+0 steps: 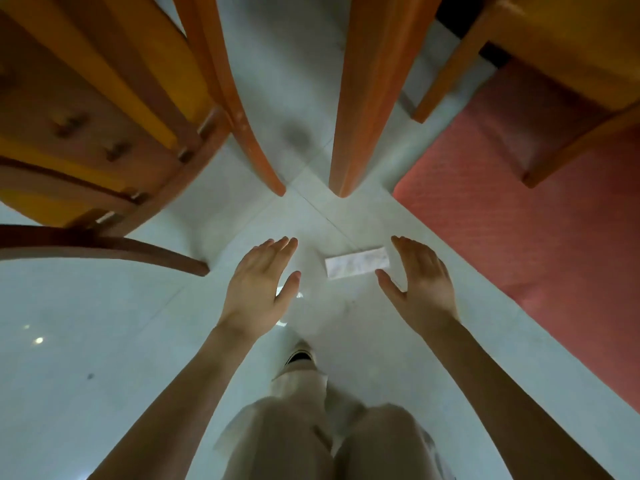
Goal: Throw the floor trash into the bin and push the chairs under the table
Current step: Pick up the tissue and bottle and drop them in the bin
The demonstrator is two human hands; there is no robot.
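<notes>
A small white rectangular piece of paper trash [356, 262] lies flat on the pale tiled floor [104, 341]. My left hand [259, 285] hovers just left of it, palm down, fingers spread and holding nothing. My right hand [420, 282] hovers just right of the paper, also open and apart from it. A wooden chair [86, 116] with an orange seat stands at the upper left, its legs reaching the floor near the paper. No bin is in view.
Two orange wooden legs [367, 98] come down just beyond the paper. A red carpet [536, 237] covers the floor on the right, with more wooden furniture [554, 64] on it. My legs and one shoe [299, 355] are below the hands.
</notes>
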